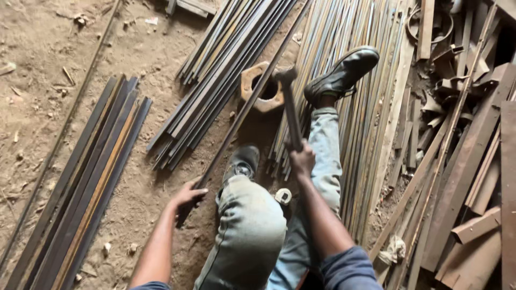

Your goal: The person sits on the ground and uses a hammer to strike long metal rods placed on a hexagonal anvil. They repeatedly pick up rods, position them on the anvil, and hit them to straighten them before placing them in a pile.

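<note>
Dirt floor (pixel 48 48) w/ steel strips (pixel 80 188) (workshop).

Long rod (pixel 252 96) top end cut off by frame edge; hammer (pixel 290 102) blurred.

no packages, labels, signs or screens in view, only bare metal bars, scrap and dirt floor (small white scrap at top edge, too blurred to tell what it is)
</note>
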